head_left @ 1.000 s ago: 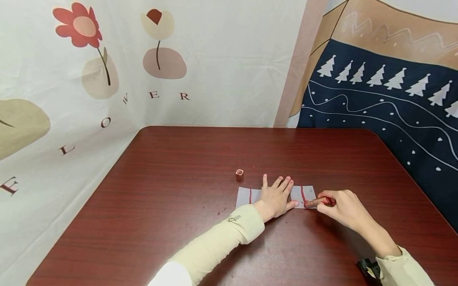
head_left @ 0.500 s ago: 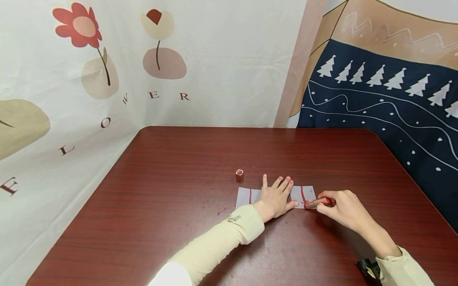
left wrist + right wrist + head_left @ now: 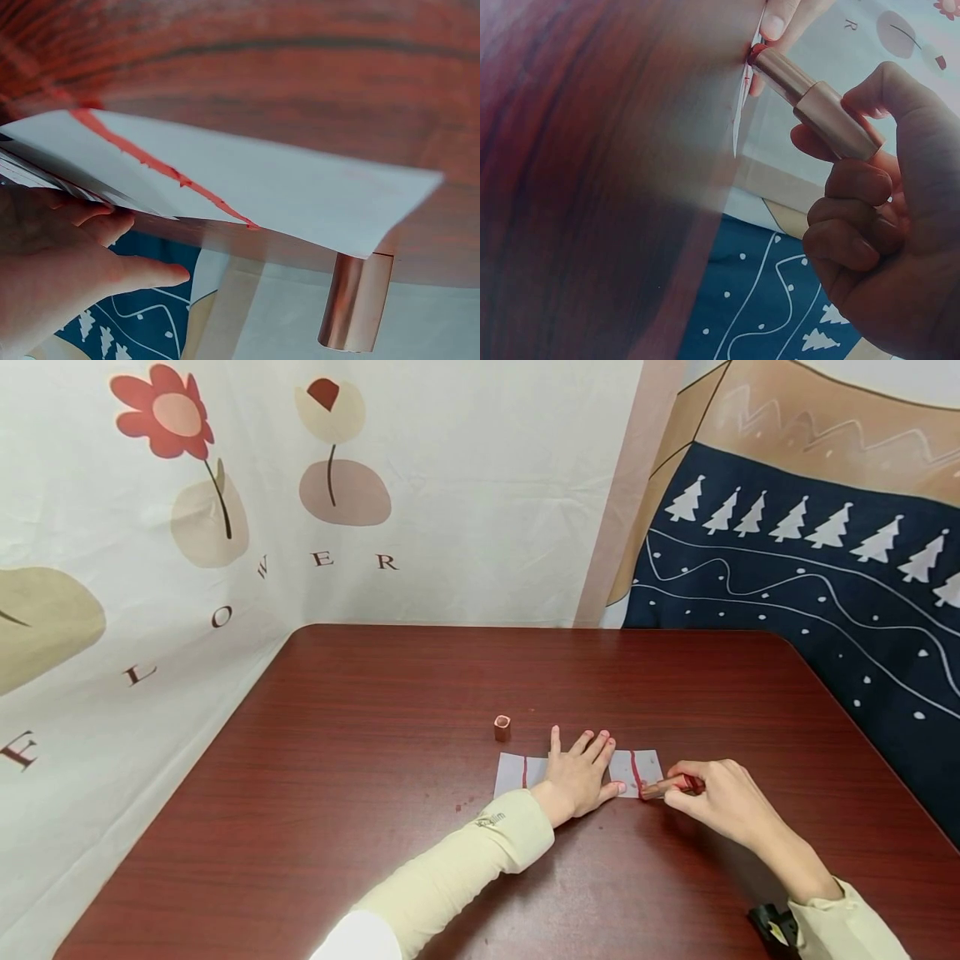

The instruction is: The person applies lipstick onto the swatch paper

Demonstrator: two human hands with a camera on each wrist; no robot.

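Left hand (image 3: 577, 781), fingers straight and fanned, laid over paper on a glossy dark-red wood-grain tabletop (image 3: 375, 710); a white rectangular paper panel (image 3: 622, 768) shows beyond its thumb, a second white rectangular paper panel (image 3: 510, 772) beside its little finger; whether they join underneath is hidden. Right hand (image 3: 723, 797), fingers narrow, thumb and forefinger pinching a slim copper-coloured metallic lipstick tube (image 3: 821, 109), tilted, its tip ahead of those fingers at the near end of a waxy red stripe (image 3: 636, 768) on the first panel. Hazards, as judged: a further pull towards the wearer could run off the near edge and mark the tabletop; heavy pressure at this slant could bend or snap the soft red lipstick bullet (image 3: 756, 51); a lifted left palm could let the paper skid; a thumb strayed right could smear the stripe. Containers: the tube, held, with the bullet protruding; one small copper-coloured metallic cap (image 3: 502, 728), upright, mouth upward, left of and slightly beyond the left little finger, its interior too small to read, liable to tip if that hand sweeps left.
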